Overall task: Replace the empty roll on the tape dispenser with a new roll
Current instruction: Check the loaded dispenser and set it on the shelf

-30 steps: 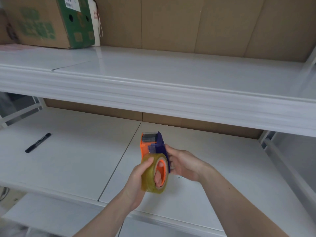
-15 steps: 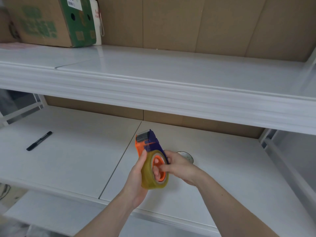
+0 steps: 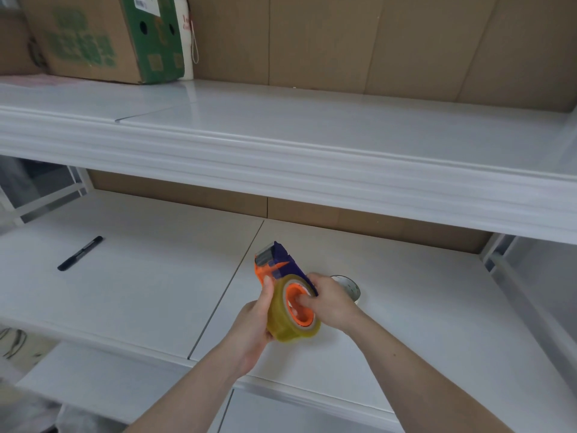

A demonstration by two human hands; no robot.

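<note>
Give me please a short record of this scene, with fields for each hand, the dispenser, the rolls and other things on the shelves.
left hand: grips the yellowish clear tape roll from the left, thumb up along the dispenser
right hand: fingers pressed into the roll's orange hub
orange and blue plastic tape dispenser: held above the white lower shelf, new roll on its wheel
empty whitish tape core: on the lower shelf, partly behind the right hand
black marker pen: lower shelf, far left
brown and green cardboard box: upper shelf, left
</note>
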